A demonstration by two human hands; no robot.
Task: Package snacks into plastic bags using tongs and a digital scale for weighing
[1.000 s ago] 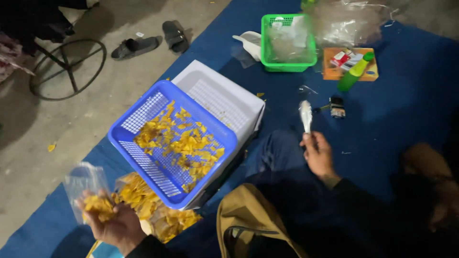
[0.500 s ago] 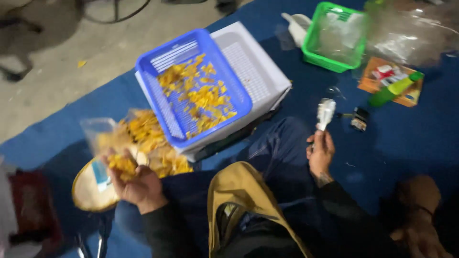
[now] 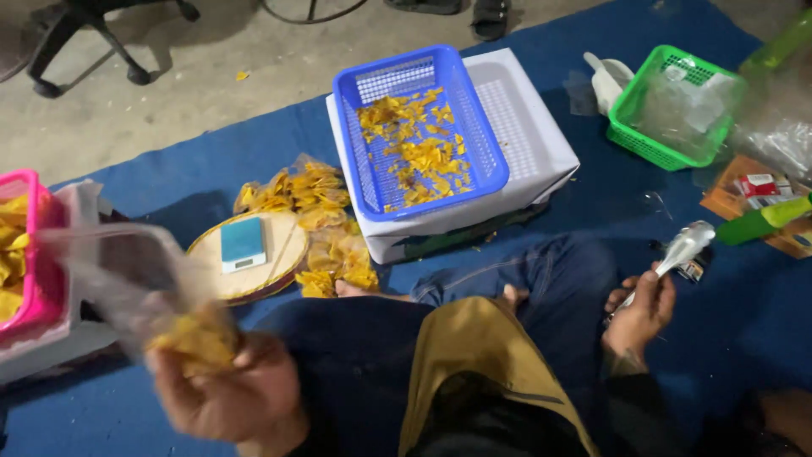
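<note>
Here, chip bag (image 3: pixel 144 288) beside pink basket's (image 3: pixel 30 182) edge.

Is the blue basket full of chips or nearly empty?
Neither: the blue plastic basket is partly filled. A loose layer of yellow chips covers its middle, and bare mesh floor shows around them.

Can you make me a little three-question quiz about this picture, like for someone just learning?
1. True or false: the blue basket holds yellow chips.
2. What does the right hand hold? A) silver tongs B) a spoon C) a cup
3. Fill in: the small blue scale sits on a round ____ tray.

Key:
1. True.
2. A.
3. Wooden. Also, the left hand holds a clear bag with chips in it.
</note>
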